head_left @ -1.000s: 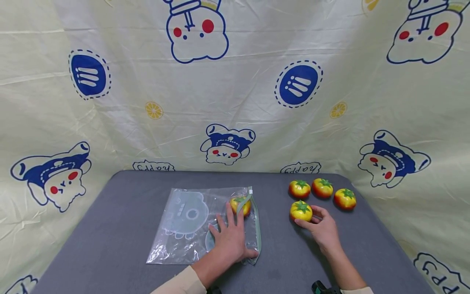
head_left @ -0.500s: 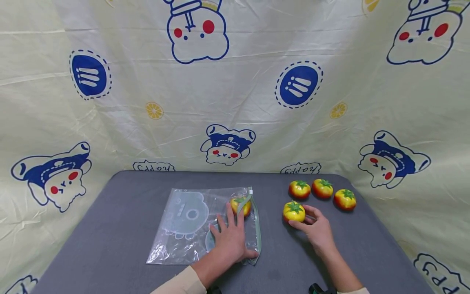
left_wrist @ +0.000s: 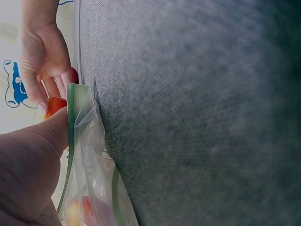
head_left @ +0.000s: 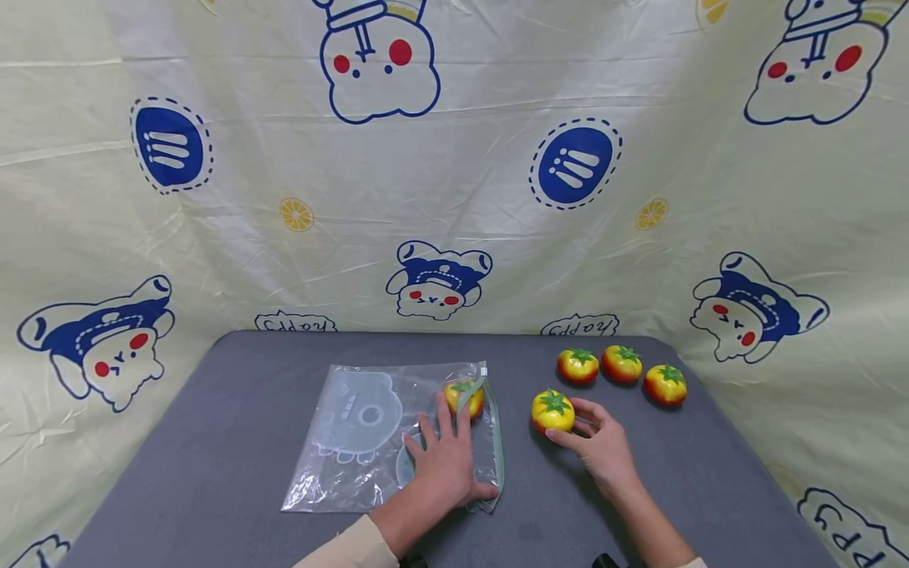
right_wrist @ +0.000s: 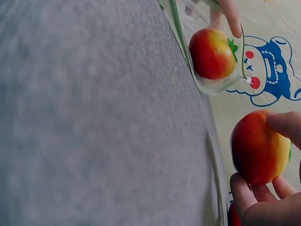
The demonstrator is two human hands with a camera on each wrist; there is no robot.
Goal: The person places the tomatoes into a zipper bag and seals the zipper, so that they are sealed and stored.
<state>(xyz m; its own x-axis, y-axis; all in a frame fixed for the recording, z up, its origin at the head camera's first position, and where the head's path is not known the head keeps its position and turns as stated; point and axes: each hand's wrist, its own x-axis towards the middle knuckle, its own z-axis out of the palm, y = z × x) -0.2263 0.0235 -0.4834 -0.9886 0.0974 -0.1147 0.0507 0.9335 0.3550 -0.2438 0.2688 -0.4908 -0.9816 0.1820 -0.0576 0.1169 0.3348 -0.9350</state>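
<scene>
My left hand (head_left: 443, 465) lies with fingers spread on a clear zip bag (head_left: 323, 481) with a green-edged mouth. Its thumb is at the near corner of that mouth. Inside the bag, just within the mouth, sits one red-and-yellow toy tomato (head_left: 474, 401) with a green leafy top. The right wrist view shows the bag's mouth gaping around this tomato (right_wrist: 211, 54), the left fingertips at its upper edge. My right hand (head_left: 604, 450) grips another toy tomato (head_left: 552, 410) between thumb and fingers, to the right of the mouth. That tomato (right_wrist: 258, 146) fills much of the right wrist view.
Three more toy tomatoes (head_left: 622, 364) stand at the back right of the grey table (head_left: 234, 442). A pale printed curtain (head_left: 341, 173) hangs behind the table. The bag has a printed cartoon figure (head_left: 365, 410) on its film.
My right hand has moved left with its tomato, away from the other three and closer to the bag's mouth. The left hand and the bag stay in place.
</scene>
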